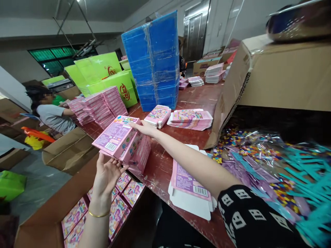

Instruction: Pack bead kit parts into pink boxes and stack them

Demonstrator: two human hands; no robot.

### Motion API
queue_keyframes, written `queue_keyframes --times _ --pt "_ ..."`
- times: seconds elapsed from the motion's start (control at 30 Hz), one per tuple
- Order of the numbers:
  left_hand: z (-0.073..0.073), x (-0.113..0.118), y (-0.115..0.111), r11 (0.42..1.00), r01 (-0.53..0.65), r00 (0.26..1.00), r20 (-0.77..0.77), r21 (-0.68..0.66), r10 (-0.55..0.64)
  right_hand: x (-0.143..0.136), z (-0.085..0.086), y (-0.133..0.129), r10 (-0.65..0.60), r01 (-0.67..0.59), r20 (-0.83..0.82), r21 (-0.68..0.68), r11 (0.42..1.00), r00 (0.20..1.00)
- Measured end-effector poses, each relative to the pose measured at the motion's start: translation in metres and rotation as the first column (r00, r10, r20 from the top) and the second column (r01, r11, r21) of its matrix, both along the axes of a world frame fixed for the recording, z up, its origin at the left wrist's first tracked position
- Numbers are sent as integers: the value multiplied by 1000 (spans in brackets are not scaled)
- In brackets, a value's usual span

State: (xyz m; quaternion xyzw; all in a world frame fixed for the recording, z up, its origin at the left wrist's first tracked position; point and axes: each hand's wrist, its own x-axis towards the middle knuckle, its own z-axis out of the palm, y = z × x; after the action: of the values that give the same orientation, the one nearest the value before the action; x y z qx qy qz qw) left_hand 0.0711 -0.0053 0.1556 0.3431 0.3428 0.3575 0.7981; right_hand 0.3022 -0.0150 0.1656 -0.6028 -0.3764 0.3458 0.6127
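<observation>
A stack of pink and purple printed boxes (pixel 141 151) stands at the edge of the red table (pixel 160 172). My right hand (pixel 144 130) lies on top of the stack, its fingers stretched across the upper box. Below the left end of the top box (pixel 113 136) is my left hand (pixel 110 172), palm up with fingers spread, its fingertips at the box's lower edge. Under my left arm an open carton (pixel 51 206) holds several pink boxes (pixel 117 210) in rows. Flat unfolded box blanks (pixel 191 182) lie beneath my right forearm.
Behind stand tall blue bins (pixel 157 62), green bins (pixel 124 88) and more pink box stacks (pixel 103 105). Flat box piles (pixel 191 119) lie mid-table. At right, a cardboard carton (pixel 287 72) rises over bagged colourful pieces (pixel 258 172). Another person (pixel 55 113) sits at left.
</observation>
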Motion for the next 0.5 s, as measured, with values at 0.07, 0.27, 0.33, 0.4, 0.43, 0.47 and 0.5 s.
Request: queue_keyframes --times 0.07,0.27,0.33,0.4,0.43,0.47,0.5 --pt "2 -2 1 999 14 1000 10 -36 -14 -8 -4 -5 0 0 -15 27 1000 1000" --pt "1 -11 -14 996 -81 989 128 48 75 -34 -6 -38 -95 83 45 224 971 994" --pt "-9 -26 -19 987 -123 977 185 106 103 -54 -5 -62 -140 64 183 369 927 973" --pt "-26 -49 -21 969 -195 962 225 154 158 -84 -5 -90 -214 -4 356 523 853 910" --pt "-36 -62 -20 951 -252 950 233 181 208 -101 -7 -104 -263 -41 424 585 810 867" --pt "-47 -76 -19 926 -313 936 234 213 263 -118 -9 -116 -309 -71 476 626 776 824" --pt "-58 -89 -18 907 -344 930 220 242 293 -135 -11 -126 -345 -92 513 648 756 786"
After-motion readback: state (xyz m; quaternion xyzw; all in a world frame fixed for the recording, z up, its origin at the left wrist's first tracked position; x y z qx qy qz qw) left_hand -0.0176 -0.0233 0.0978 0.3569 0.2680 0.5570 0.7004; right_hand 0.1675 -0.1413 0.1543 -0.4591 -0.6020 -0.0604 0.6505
